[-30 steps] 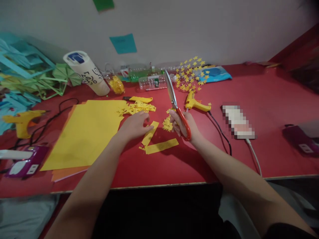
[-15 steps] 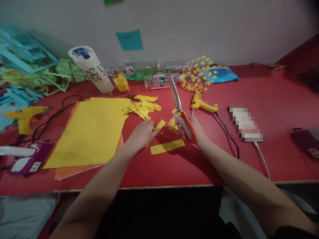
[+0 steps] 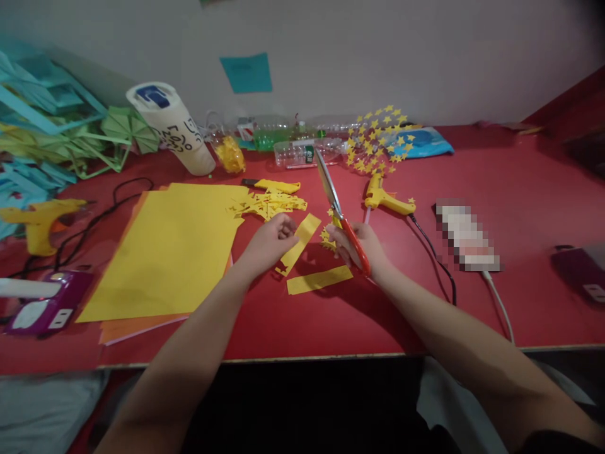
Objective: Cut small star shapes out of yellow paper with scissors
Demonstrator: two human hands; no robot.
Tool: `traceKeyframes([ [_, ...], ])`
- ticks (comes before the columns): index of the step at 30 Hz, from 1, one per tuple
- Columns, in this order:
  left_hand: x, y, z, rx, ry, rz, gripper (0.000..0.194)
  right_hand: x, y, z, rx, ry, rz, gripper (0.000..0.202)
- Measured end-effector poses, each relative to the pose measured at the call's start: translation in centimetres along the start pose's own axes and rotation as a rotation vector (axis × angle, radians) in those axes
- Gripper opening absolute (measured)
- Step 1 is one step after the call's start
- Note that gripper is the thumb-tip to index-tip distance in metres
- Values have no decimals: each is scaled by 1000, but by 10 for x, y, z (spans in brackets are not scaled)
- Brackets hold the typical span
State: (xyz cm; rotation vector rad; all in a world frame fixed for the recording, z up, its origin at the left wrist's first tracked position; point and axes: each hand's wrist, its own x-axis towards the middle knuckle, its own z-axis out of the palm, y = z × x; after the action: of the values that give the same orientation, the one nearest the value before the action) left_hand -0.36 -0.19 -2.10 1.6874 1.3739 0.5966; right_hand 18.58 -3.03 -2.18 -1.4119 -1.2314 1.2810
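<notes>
Red-handled scissors (image 3: 355,244) are in my right hand (image 3: 362,243), their blades pointing up and to the left. My left hand (image 3: 274,238) has curled fingers at the edge of a yellow paper strip (image 3: 301,243), whose lower end has star-shaped cuts. A second yellow strip (image 3: 320,280) lies flat on the red table below it. Small yellow stars (image 3: 328,238) are heaped beside the scissors, partly hidden by my right hand. Yellow paper scraps (image 3: 269,205) lie behind my left hand.
Yellow sheets (image 3: 174,252) lie at left, near one glue gun (image 3: 40,221). Another glue gun (image 3: 388,198) rests beyond my right hand, with a phone (image 3: 467,236) to its right. Plastic bottles (image 3: 293,151), a cutter (image 3: 276,186) and a white tumbler (image 3: 177,129) are farther back.
The strip at my left hand has turned, showing more of its length and its cut end. My left hand has shifted slightly up and left, its fingers looser. The scissors have tilted a little left.
</notes>
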Motion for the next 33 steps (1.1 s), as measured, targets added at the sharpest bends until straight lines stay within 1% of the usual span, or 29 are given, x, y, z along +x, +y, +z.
traceKeyframes([
  [2,1,4,-1,-287,-4,37,19,-2,-2,0,-16,-8,21,48],
  [4,0,8,0,-429,-10,23,22,-5,-4,2,-14,-48,20,49],
  [6,0,10,5,-501,-21,3,23,-8,-6,3,-5,-98,7,47],
  [9,-3,11,14,-583,-110,-55,24,-13,-5,6,-9,-105,10,43],
  [11,-5,13,18,-617,-137,-85,25,-14,-4,6,-7,-98,4,40],
  [13,-8,17,19,-622,-145,-104,24,-14,-2,6,0,-69,-12,38],
  [14,-10,20,18,-611,-178,-115,23,-14,-2,5,5,-46,-24,36],
  [15,-11,23,18,-591,-249,-136,21,-13,-1,4,13,-21,-35,36],
  [16,-13,25,17,-561,-294,-146,17,-13,-2,3,25,3,-46,36],
  [17,-14,28,16,-531,-309,-144,18,-12,-2,2,37,18,-53,36],
  [19,-16,30,15,-447,-317,-128,25,-10,-3,1,54,30,-59,37],
  [21,-17,30,14,-355,-304,-97,29,-9,-3,-1,58,26,-69,37],
  [24,-18,25,12,-257,-305,-65,30,-8,-2,-1,44,18,-97,37],
  [26,-17,21,10,-236,-309,-73,28,-8,-2,-1,35,20,-102,38],
  [28,-13,17,7,-254,-267,-93,26,-8,-2,0,46,34,-102,38],
  [29,-10,15,6,-279,-214,-95,24,-8,-2,-1,52,33,-99,38],
  [31,-5,12,3,-378,-57,-75,23,-8,-3,-2,25,14,-97,41],
  [33,0,10,0,-496,112,-27,19,-9,-5,-4,-74,-24,-87,44],
])
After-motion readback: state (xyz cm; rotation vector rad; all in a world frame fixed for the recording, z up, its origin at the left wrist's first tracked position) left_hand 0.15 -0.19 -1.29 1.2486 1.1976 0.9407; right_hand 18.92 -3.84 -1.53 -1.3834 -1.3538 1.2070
